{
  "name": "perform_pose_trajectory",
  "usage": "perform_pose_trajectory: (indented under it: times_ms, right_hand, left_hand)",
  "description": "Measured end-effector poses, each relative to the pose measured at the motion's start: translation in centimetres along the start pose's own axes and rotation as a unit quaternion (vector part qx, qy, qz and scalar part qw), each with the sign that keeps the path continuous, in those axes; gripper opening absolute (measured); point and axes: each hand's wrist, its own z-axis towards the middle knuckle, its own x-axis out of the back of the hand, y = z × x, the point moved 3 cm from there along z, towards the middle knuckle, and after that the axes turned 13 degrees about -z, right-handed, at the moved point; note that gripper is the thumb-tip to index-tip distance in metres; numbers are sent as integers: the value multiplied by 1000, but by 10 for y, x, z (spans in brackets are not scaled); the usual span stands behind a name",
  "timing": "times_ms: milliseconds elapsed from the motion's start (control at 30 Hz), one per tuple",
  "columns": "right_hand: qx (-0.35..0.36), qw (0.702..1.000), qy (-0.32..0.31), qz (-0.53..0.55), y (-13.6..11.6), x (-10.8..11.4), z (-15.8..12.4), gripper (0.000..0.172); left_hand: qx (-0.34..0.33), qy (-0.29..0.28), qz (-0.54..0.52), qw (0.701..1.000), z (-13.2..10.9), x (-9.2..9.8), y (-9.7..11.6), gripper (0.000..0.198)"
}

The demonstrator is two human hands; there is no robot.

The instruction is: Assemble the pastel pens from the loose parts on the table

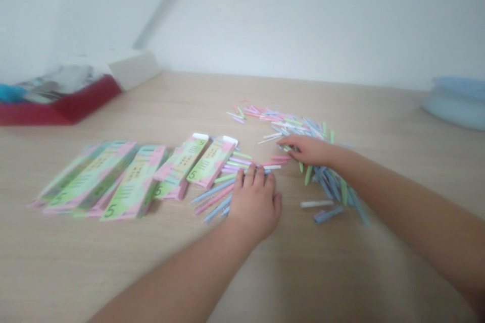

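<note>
My left hand [253, 204] lies palm down with fingers stretched out over a fan of pastel pens [215, 196], touching their right ends. Its thumb points away to the right. My right hand [305, 150] reaches into a loose heap of thin pastel sticks [331, 184], which look like pens or pen parts but are blurred. Its fingertips are pinched together at the heap's left side; what is between them is too blurred to make out. A few pink sticks [276, 161] lie between the two hands.
Several slim green-and-pink boxes [131, 181] marked 5 lie in a row on the left, some overlapping. Behind them stands a red box [81, 103] with mixed items. A pale blue rounded object [456, 103] sits at the far right of the wooden table [197, 272], against a white wall.
</note>
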Motion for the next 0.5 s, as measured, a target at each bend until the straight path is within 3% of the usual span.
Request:
perform_pose_trajectory:
  times_ms: [500]
  right_hand:
    - [2,999,28,-45,-14,-10,10,38]
  left_hand:
    - [1,3,-2,1000,0,-1,-1,53]
